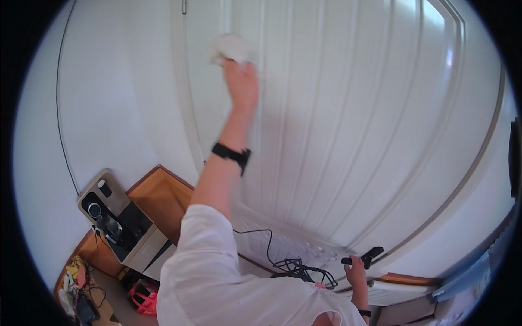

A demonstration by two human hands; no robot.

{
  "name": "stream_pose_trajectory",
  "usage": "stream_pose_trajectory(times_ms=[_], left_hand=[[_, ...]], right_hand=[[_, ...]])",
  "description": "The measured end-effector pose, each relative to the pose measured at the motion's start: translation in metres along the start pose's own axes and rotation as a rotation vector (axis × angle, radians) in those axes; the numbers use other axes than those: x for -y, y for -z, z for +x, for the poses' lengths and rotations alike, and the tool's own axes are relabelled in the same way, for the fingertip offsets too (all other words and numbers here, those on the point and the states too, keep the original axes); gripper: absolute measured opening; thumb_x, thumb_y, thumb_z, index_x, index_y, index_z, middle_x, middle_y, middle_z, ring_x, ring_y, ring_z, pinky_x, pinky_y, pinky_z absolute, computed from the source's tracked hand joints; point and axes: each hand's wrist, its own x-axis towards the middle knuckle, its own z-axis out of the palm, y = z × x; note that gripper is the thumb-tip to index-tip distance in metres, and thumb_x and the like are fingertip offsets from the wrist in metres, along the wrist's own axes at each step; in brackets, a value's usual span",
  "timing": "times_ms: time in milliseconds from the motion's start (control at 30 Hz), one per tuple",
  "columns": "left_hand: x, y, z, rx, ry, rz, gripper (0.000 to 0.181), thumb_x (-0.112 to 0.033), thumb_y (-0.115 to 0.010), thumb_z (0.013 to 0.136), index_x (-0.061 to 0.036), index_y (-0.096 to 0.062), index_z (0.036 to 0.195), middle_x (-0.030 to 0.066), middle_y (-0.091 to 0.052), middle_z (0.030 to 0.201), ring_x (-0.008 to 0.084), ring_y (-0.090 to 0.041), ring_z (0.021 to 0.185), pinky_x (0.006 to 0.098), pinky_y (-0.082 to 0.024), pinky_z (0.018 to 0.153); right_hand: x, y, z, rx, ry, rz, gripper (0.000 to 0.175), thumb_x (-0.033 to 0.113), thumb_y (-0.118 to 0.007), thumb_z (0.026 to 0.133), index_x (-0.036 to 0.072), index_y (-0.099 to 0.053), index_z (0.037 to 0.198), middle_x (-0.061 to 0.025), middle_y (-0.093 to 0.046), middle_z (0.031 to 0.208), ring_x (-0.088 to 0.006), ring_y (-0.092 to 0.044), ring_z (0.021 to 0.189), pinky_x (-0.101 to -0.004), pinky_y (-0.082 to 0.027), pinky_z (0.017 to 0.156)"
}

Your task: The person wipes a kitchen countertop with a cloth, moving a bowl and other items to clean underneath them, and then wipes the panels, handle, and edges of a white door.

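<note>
My left hand (pixel 241 83) is raised against a white panelled door (pixel 326 122) with upright grooves. It holds a white cloth (pixel 232 48), blurred, pressed flat near the hinge side of the door. A black watch or band circles that wrist. Lower right, my right hand (pixel 355 269) is closed around a black door lever handle (pixel 372 256). Another dark band shows on the right wrist.
Left of my arm stands a beige and black countertop appliance (pixel 118 220) beside wooden panelling (pixel 163 195). Below it are a pink basket (pixel 144 299) and mixed clutter (pixel 79 289). A tangled black cable (pixel 299 269) lies near the door's foot. Blue fabric (pixel 465 277) hangs at right.
</note>
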Motion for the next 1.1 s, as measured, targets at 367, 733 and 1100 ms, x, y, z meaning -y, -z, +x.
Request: stream_pose_trajectory(times_ms=[367,733,1100], left_hand=[[0.032,0.040,0.090,0.240,-0.642,0.422,0.048,0.006,-0.052,0.068,0.0007,-0.056,0.115,0.0164,-0.055,0.121,0.0341,-0.048,0.115,0.0410,-0.037,0.101],[0.108,0.129,0.166,-0.039,0.577,-0.378,0.039,0.002,-0.043,0.077,0.0010,-0.052,0.115,0.0173,-0.053,0.117,0.0361,-0.048,0.113,0.0396,-0.038,0.098],[0.070,0.089,-0.005,0.656,-0.667,0.134,0.059,0.000,-0.058,0.066,-0.0089,-0.053,0.124,0.0156,-0.053,0.116,0.0349,-0.046,0.114,0.0450,-0.035,0.102]], right_hand=[[0.167,-0.025,0.048,0.267,0.202,0.287,0.039,0.012,-0.064,0.082,0.004,-0.056,0.119,-0.0167,-0.062,0.113,-0.0286,-0.060,0.106,-0.0353,-0.046,0.090],[0.236,-0.068,0.054,0.349,0.142,0.332,0.037,0.016,-0.063,0.084,0.007,-0.056,0.119,-0.0154,-0.065,0.107,-0.0296,-0.062,0.100,-0.0369,-0.048,0.086],[0.310,-0.107,0.073,0.473,0.258,0.301,0.037,0.018,-0.060,0.085,0.008,-0.056,0.121,-0.0149,-0.064,0.109,-0.0297,-0.060,0.103,-0.0372,-0.047,0.089]])
